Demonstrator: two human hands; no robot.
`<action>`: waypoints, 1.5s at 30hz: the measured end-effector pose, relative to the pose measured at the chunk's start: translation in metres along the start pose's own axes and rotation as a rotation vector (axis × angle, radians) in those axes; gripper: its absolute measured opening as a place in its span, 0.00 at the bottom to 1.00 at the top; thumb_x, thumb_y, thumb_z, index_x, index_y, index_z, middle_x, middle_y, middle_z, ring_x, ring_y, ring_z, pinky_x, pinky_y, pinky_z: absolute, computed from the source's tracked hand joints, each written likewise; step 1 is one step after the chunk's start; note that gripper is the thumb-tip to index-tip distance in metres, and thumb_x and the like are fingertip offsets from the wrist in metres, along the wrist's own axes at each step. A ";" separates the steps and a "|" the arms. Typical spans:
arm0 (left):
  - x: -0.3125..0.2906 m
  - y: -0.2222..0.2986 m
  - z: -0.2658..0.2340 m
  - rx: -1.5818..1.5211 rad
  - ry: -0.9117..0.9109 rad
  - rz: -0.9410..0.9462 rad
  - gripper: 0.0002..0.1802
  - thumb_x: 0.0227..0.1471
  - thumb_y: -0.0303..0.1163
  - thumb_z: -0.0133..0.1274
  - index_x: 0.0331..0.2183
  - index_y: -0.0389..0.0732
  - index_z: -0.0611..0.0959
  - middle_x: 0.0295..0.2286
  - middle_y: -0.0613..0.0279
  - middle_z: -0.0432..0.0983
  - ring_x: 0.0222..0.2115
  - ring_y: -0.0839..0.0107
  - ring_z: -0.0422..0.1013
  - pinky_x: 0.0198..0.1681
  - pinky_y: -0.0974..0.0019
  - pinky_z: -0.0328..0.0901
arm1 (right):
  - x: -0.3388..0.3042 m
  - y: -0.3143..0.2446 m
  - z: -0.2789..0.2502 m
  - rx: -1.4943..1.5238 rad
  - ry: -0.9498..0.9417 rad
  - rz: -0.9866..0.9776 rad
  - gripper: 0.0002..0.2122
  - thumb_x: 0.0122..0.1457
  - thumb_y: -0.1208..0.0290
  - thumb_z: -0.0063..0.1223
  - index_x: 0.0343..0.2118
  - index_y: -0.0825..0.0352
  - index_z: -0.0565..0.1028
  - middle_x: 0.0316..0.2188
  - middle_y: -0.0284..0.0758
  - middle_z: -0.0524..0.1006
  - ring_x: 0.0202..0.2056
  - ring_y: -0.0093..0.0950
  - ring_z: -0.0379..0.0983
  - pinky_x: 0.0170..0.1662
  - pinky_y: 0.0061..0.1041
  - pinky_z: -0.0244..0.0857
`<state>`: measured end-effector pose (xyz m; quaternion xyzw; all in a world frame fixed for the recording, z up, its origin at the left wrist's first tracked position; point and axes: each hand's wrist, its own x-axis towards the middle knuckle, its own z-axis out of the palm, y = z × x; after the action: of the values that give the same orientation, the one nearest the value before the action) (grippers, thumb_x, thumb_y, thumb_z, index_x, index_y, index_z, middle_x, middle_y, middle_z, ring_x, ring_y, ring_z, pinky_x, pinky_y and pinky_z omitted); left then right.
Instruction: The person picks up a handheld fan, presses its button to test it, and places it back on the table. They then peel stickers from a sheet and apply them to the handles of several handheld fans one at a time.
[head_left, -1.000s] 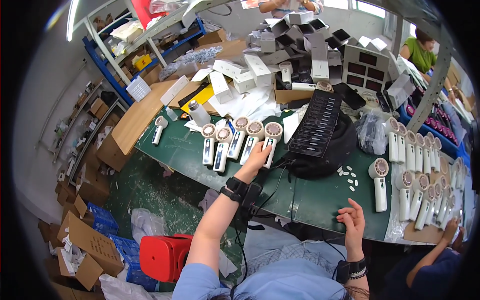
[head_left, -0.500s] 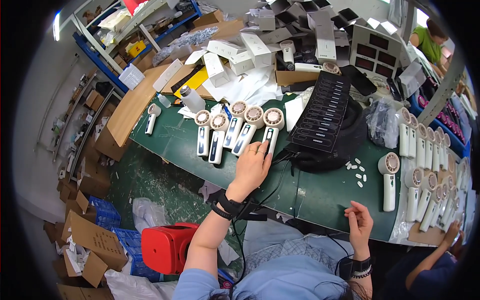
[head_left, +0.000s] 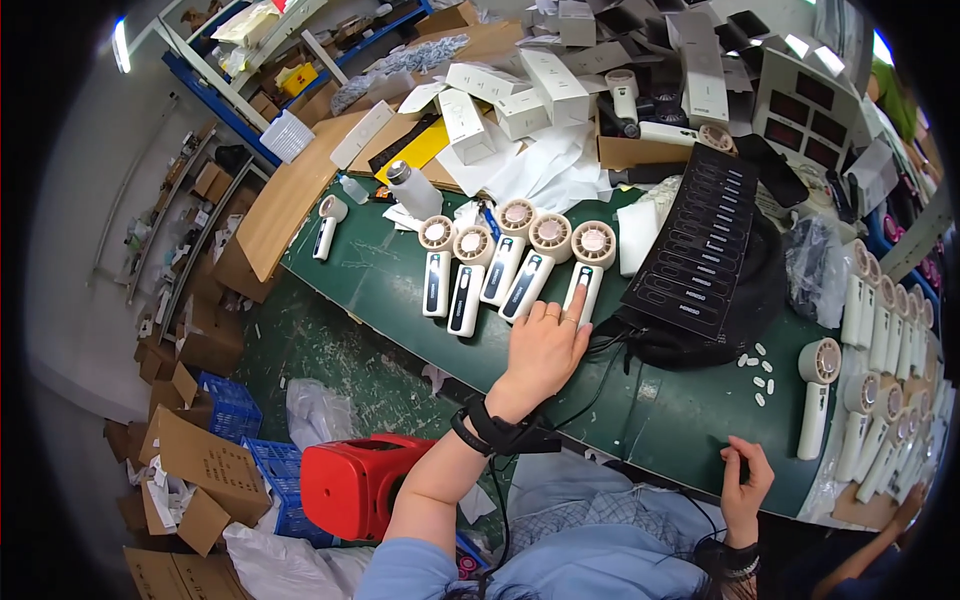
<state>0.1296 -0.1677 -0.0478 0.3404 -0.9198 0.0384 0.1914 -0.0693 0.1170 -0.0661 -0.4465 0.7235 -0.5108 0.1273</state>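
My left hand (head_left: 545, 345) reaches over the green table, its index finger stretched out on the front of a white handheld fan (head_left: 588, 270) with a beige round head. It touches this fan without wrapping round it; the other fingers are loosely bent. Left of it lie several similar fans, among them one fan (head_left: 527, 278) close beside and another fan (head_left: 466, 290) further along. My right hand (head_left: 745, 485) hovers at the table's front edge, fingers loosely curled and apart, with nothing in them. A single fan (head_left: 818, 385) lies beyond it to the right.
A black sheet of label strips (head_left: 695, 240) rests on a black bag (head_left: 765, 300). Small white oval pieces (head_left: 760, 383) lie near it. Fans (head_left: 880, 400) line the right side, near another person's arm (head_left: 870, 555). White boxes (head_left: 552, 90) pile up behind; a red stool (head_left: 350, 490) stands left.
The view has turned, so the scene sits further right and lower in the picture. My left index finger has moved up onto the front of the fan's handle. My right hand stays empty.
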 end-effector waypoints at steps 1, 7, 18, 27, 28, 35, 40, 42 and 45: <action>0.000 0.000 0.000 0.006 -0.006 -0.002 0.30 0.54 0.38 0.53 0.57 0.40 0.71 0.28 0.59 0.72 0.33 0.62 0.68 0.34 0.58 0.65 | 0.001 0.000 0.000 -0.008 -0.001 -0.004 0.07 0.60 0.82 0.48 0.39 0.72 0.76 0.26 0.34 0.75 0.29 0.22 0.71 0.34 0.19 0.64; -0.005 -0.006 -0.004 -0.129 -0.029 -0.083 0.30 0.54 0.42 0.53 0.54 0.34 0.70 0.38 0.52 0.71 0.41 0.57 0.67 0.43 0.57 0.63 | -0.002 0.003 0.000 0.002 0.047 0.010 0.07 0.58 0.83 0.48 0.37 0.71 0.76 0.24 0.37 0.76 0.26 0.25 0.72 0.31 0.21 0.63; -0.010 -0.040 -0.008 -0.059 0.019 -0.098 0.28 0.52 0.42 0.56 0.48 0.31 0.70 0.53 0.42 0.64 0.54 0.50 0.61 0.57 0.49 0.54 | -0.001 0.005 0.001 -0.016 -0.003 0.003 0.07 0.60 0.82 0.46 0.38 0.73 0.75 0.26 0.35 0.74 0.28 0.23 0.71 0.34 0.19 0.63; -0.002 -0.046 -0.011 -0.166 0.036 -0.066 0.29 0.53 0.43 0.55 0.47 0.30 0.70 0.52 0.42 0.67 0.54 0.50 0.62 0.56 0.49 0.55 | -0.005 0.009 0.001 -0.006 0.044 -0.024 0.07 0.60 0.82 0.46 0.37 0.73 0.76 0.25 0.35 0.74 0.28 0.23 0.70 0.33 0.18 0.62; -0.003 -0.051 -0.014 -0.188 0.031 -0.086 0.29 0.53 0.43 0.55 0.47 0.30 0.70 0.51 0.42 0.67 0.54 0.50 0.62 0.56 0.49 0.55 | -0.005 0.009 0.001 -0.013 0.039 -0.026 0.06 0.60 0.82 0.46 0.37 0.73 0.76 0.25 0.35 0.74 0.28 0.23 0.70 0.33 0.19 0.62; 0.005 -0.079 -0.015 -0.124 -0.016 -0.166 0.31 0.54 0.46 0.54 0.49 0.29 0.70 0.51 0.42 0.67 0.54 0.52 0.62 0.55 0.50 0.56 | -0.006 0.007 0.000 -0.031 0.036 -0.034 0.06 0.59 0.82 0.47 0.36 0.72 0.76 0.25 0.35 0.74 0.28 0.24 0.70 0.33 0.19 0.63; 0.006 -0.077 -0.006 -0.027 -0.019 -0.160 0.33 0.54 0.48 0.52 0.50 0.29 0.70 0.52 0.42 0.67 0.55 0.53 0.62 0.55 0.50 0.56 | -0.004 0.007 0.000 -0.046 0.036 -0.049 0.06 0.59 0.82 0.47 0.36 0.72 0.76 0.25 0.36 0.74 0.28 0.24 0.71 0.32 0.20 0.63; 0.006 -0.074 -0.004 0.005 -0.005 -0.156 0.33 0.55 0.48 0.51 0.51 0.29 0.69 0.53 0.42 0.66 0.55 0.53 0.62 0.54 0.50 0.55 | -0.004 0.006 0.000 -0.052 0.033 -0.054 0.06 0.59 0.82 0.47 0.36 0.72 0.76 0.25 0.36 0.74 0.28 0.24 0.71 0.32 0.20 0.63; 0.009 -0.069 -0.001 0.048 0.014 -0.141 0.32 0.54 0.46 0.53 0.50 0.29 0.70 0.53 0.42 0.66 0.55 0.53 0.62 0.55 0.51 0.55 | -0.006 0.006 0.000 -0.040 0.045 -0.051 0.06 0.58 0.82 0.47 0.36 0.72 0.76 0.25 0.36 0.74 0.27 0.25 0.71 0.32 0.20 0.63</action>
<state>0.1681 -0.2252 -0.0473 0.4086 -0.8909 0.0492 0.1919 -0.0690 0.1216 -0.0727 -0.4556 0.7248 -0.5091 0.0889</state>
